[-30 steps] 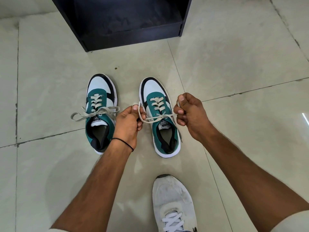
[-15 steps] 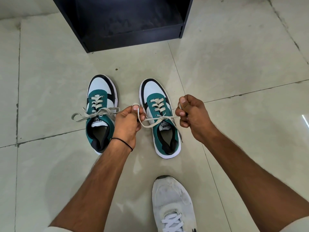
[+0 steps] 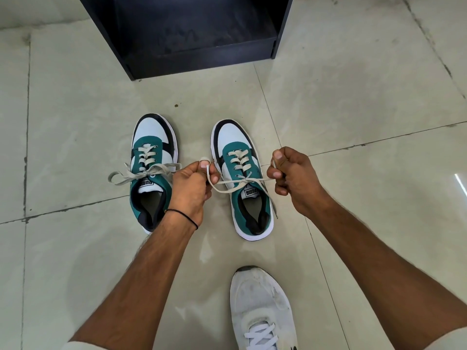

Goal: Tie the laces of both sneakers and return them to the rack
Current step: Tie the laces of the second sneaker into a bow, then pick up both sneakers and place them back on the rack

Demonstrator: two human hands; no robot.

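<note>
Partly hidden by left hand, right hand: lace.

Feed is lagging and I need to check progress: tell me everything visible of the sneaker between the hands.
The sneaker is a low-top in teal with a white toe, black trim, white sole and a Puma tongue label; the upper looks like synthetic leather. It stands upright on the tiled floor, toe toward the rack, apart from its mate. Its flat off-white lace crosses at the tongue, one end trailing down its right side; the left hand and right hand each pinch a taut part.
</note>
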